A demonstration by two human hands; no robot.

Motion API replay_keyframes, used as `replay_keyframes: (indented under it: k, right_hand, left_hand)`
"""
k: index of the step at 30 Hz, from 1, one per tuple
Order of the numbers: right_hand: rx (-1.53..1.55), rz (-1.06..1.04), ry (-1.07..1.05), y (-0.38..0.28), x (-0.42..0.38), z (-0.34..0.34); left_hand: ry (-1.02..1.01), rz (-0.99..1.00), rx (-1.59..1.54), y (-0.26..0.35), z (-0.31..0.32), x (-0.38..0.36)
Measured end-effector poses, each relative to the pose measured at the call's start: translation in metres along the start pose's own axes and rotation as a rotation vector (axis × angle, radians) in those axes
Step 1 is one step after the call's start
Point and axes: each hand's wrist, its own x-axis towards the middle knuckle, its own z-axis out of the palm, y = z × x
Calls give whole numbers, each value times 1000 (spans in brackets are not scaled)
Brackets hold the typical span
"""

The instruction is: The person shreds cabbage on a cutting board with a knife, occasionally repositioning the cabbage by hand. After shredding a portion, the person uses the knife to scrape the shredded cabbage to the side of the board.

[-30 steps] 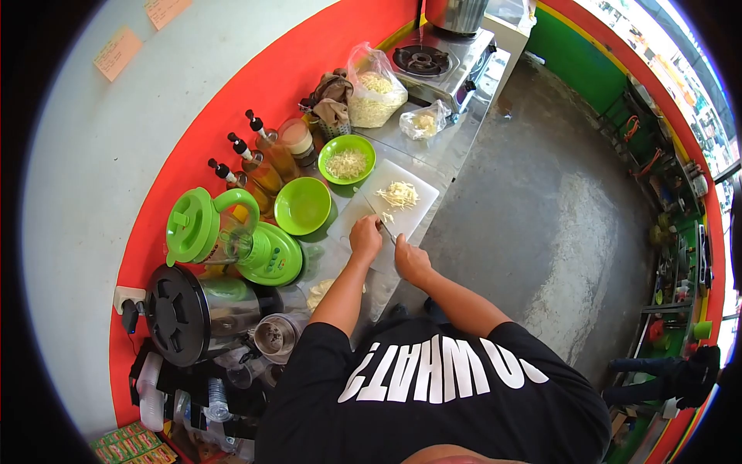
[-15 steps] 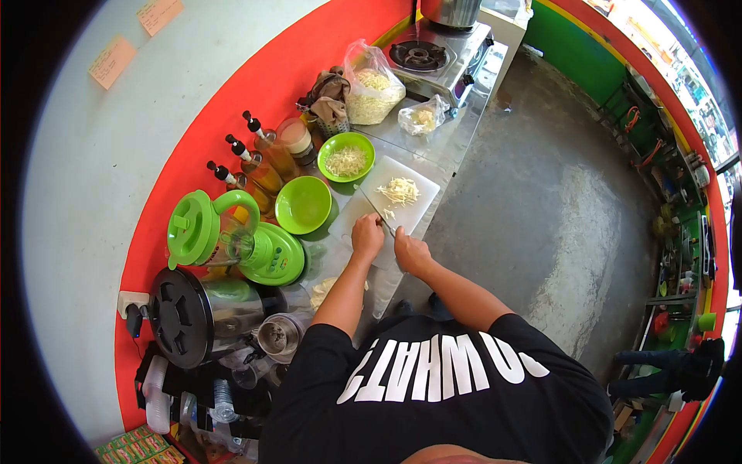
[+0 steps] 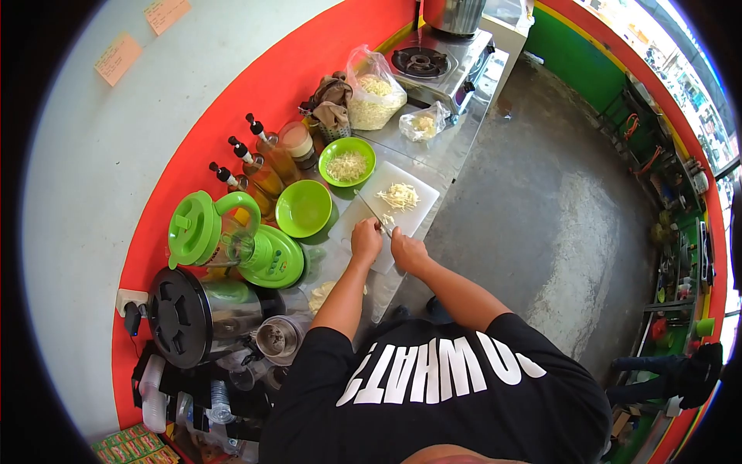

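A white cutting board [image 3: 417, 185] lies on the metal counter, with a pile of pale cut strips [image 3: 399, 196] on it and a few small pieces nearer me. My right hand [image 3: 408, 252] is closed round the handle of a knife [image 3: 371, 206], whose blade points up and left across the board. Beside it, my left hand [image 3: 366, 238] is closed at the blade's edge; what its fingers pinch is too small to make out. A green bowl of pale shreds [image 3: 346, 163] stands left of the board, and an empty green bowl [image 3: 304, 209] sits nearer.
A green blender [image 3: 270, 255], pump bottles [image 3: 263, 174] and a black-lidded container [image 3: 179, 318] line the left. Further off are a bag of shreds [image 3: 375, 100], a small bag [image 3: 423, 122] and a gas stove [image 3: 440, 66]. Another person [image 3: 672, 375] stands at the far right.
The view has shifted slightly. Both hands remain near the board's near edge, with my right hand and the knife slightly further left.
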Motion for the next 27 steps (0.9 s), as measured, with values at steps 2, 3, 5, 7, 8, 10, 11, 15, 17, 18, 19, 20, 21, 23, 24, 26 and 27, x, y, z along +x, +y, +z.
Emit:
replay_keyframes:
  k: [2,3,5,7,8,10,11,15,17,18,19,20,21,23,24,26,27]
  right_hand:
    - [-4,15,-28,-3,0,-5]
    - [-4,16,-28,-3,-3,-3]
    - [20,26,-3,-5,-12,2]
    - [2,36,-5,-3,-14,6]
    - [-10,45,-2,-1,-14,6]
    - [-32,20,-5,4,-8,3]
    - [-38,1,-4,5,-6,2]
    - [-46,1,-44,2,-5,-4]
    - [-22,11,-35,-3,-11,-1]
    - [-22,9,-35,-4,-13,2]
    - [-10,50,-31,-5,-15,5]
    - [3,92,-29,-4,-17,7]
    - [2,93,-30,-2,-15,8]
    - [-5,15,-14,4,-8,7]
    - [-2,14,-14,3,-6,5]
    - [-93,-13,-22,1,-1,0]
    - [-92,-14,-21,-1,-2,-3]
  left_hand:
    - [-14,37,-27,-2,0,0]
    - [-15,37,-27,-2,0,-1]
    - [2,57,-17,-3,1,0]
    - [2,35,-34,-2,0,-2]
    - [1,17,-45,0,0,-3]
    - [20,35,-24,2,1,-4]
    - [29,61,8,3,1,-5]
    - [39,51,10,-3,5,-6]
    - [43,52,21,-2,4,-7]
    - [45,52,21,0,2,-7]
    - [46,38,20,2,0,-8]
    - [44,23,19,4,-1,-10]
    - [44,22,18,6,-1,-10]
    - [35,-28,41,8,-1,-9]
    - [34,-28,44,7,-1,-10]
    - [34,-9,61,6,0,-8]
    - [35,-8,63,6,0,-7]
